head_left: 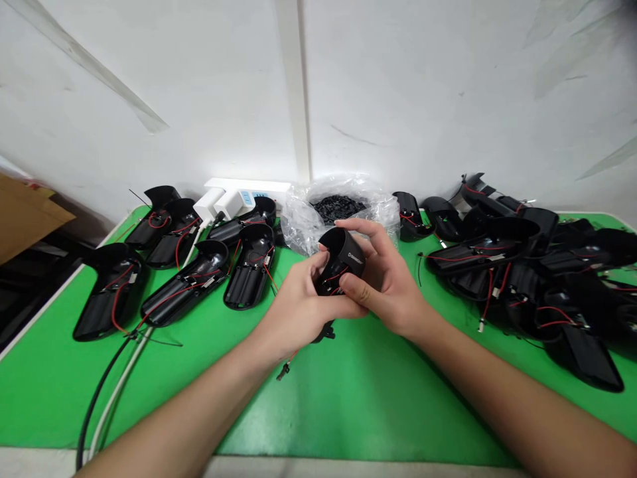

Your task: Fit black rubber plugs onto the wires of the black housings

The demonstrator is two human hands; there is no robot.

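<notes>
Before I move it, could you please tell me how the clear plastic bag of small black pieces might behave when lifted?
The clear plastic bag would probably sag and fold, as its film looks thin and crumpled. The small black pieces lie heaped inside, apparently loose, so they would likely shift; some might spill if it tips, since its top looks open.

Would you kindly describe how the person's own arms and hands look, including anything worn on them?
Both the left hand and the right hand are ungloved, with no ring, watch or bracelet visible. The left forearm and right forearm are bare, with no sleeve clearly in view.
</notes>
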